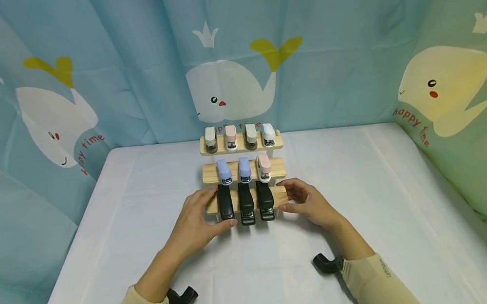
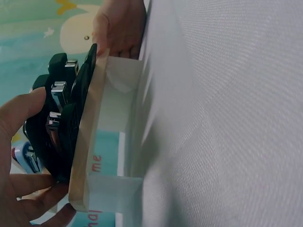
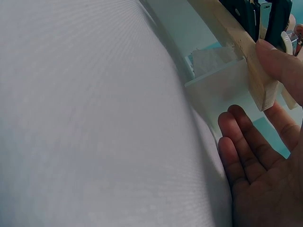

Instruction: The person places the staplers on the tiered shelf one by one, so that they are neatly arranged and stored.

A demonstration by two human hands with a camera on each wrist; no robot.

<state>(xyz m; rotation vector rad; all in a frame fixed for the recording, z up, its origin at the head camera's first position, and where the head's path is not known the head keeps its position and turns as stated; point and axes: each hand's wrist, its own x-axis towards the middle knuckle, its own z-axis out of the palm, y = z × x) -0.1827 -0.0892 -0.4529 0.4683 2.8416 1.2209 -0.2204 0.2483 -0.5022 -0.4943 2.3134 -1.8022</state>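
A tiered stand with wooden shelf boards (image 1: 281, 195) and pale upright supports (image 2: 116, 94) bears rows of staplers. Three black staplers line its front board, the leftmost black stapler (image 1: 225, 203) beside the middle one (image 1: 246, 201) and the right one (image 1: 265, 198). My left hand (image 1: 195, 220) spans the leftmost black stapler, thumb at its front end and fingers at its back, gripping it over the board. At the front board's right end, my right hand (image 1: 310, 205) holds the wood between thumb and index finger, its other fingers (image 3: 246, 142) loosely bent below the board.
On the middle board stand two blue staplers (image 1: 224, 171) and a pink one (image 1: 264, 165). The back board carries several small staplers, including a white one (image 1: 268, 134). A white cloth (image 1: 337, 162) covers the table; whale-print curtains (image 1: 334, 89) hang behind and beside it.
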